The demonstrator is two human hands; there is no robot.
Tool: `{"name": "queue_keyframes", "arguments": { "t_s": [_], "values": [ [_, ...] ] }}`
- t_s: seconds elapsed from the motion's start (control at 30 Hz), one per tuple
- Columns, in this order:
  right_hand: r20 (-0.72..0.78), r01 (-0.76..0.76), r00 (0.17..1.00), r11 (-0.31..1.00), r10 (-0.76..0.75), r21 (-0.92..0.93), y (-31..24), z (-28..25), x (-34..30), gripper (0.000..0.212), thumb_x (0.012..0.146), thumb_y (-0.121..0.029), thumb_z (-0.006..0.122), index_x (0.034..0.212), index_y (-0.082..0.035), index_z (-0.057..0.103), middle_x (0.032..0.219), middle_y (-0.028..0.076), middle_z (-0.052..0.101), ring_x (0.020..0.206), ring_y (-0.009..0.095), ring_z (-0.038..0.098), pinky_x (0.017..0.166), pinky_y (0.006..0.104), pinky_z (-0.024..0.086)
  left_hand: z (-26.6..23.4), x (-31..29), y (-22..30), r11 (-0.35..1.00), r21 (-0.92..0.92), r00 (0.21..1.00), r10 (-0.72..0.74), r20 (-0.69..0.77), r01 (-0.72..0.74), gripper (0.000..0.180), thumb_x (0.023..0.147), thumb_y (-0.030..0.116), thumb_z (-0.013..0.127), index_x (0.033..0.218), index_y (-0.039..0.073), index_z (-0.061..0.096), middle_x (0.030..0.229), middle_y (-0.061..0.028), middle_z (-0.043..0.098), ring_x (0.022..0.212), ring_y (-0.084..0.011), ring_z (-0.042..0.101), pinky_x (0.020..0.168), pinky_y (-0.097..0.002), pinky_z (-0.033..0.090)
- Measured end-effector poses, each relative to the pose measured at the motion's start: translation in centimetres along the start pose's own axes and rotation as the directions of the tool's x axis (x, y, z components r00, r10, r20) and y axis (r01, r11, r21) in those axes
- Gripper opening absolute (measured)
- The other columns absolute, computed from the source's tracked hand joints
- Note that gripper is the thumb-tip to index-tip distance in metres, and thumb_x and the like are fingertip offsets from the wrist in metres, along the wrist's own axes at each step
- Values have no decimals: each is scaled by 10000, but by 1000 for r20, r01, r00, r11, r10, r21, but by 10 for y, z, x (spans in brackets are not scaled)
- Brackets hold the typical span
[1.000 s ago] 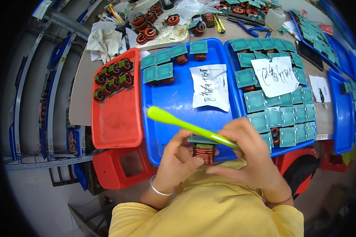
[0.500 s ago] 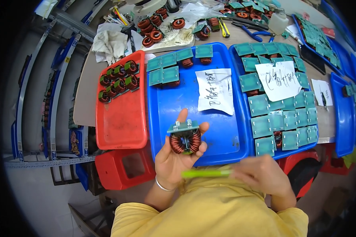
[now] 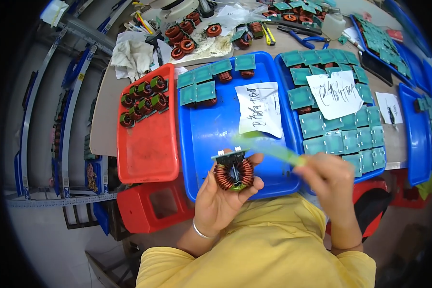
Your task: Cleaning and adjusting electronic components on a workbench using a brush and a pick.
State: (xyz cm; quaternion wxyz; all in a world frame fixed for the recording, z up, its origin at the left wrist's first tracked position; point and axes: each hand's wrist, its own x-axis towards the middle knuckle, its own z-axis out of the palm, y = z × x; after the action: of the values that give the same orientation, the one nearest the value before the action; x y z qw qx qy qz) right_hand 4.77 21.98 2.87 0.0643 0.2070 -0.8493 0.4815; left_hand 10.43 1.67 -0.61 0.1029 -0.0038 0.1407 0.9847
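The left hand (image 3: 217,205) curls its fingers around the copper coil (image 3: 234,174), over the near part of the blue tray (image 3: 193,144). The right hand (image 3: 327,178) is closed on a blurry green stick (image 3: 273,148). The coil looks hard and heavy; its thin green board (image 3: 229,157) might crack, so the round sides seem best to hold.

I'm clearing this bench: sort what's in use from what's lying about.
Apparently in use: copper coil in the left hand; green stick in the right hand; red tray; middle blue tray.

Apparently lying about: white cloth; blue-handled pliers; bottle.
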Motion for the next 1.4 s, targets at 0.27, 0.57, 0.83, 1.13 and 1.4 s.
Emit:
{"name": "queue_keyframes", "arguments": {
  "t_s": [0.27,0.57,0.83,1.13,1.4],
  "values": [
    [34,-290,953,872,302,394,7,-9,-6,88,801,-26,543,788,44,595,678,30,557,511,36,401,446,172,292,11,0,-5,883,-428,981,-175,80,192,491,936,358,295,1347,100,224,1352,-270,222,1068,-358,476,933,-399,403],
    [56,-170,985,892,161,419,7,-23,-18,119,772,-74,573,762,42,599,664,57,579,493,70,428,445,193,313,7,5,-15,925,-278,963,-229,141,260,519,929,380,298,1342,69,254,1388,-220,191,1132,-311,387,852,-362,402],
    [31,-188,981,890,192,415,17,-30,-31,120,768,-66,571,768,50,603,669,67,591,488,73,437,442,196,318,15,5,-22,965,-101,970,-239,53,243,568,921,399,318,1338,24,225,1365,-277,190,1147,-377,420,934,-401,405],
    [46,-217,975,878,219,427,23,-31,-35,115,781,-58,565,774,51,601,686,69,601,494,70,445,438,195,324,28,3,-28,887,-368,960,-264,89,278,610,911,425,317,1352,28,173,1366,-287,163,1215,-419,310,969,-418,372],
    [59,-226,973,874,223,431,23,-32,-35,114,767,-65,573,753,46,595,659,62,584,489,72,431,434,197,309,25,4,-23,956,-110,962,-271,35,274,578,888,311,451,1326,24,205,1356,-286,182,1212,-452,286,985,-456,348]
  ]
}}
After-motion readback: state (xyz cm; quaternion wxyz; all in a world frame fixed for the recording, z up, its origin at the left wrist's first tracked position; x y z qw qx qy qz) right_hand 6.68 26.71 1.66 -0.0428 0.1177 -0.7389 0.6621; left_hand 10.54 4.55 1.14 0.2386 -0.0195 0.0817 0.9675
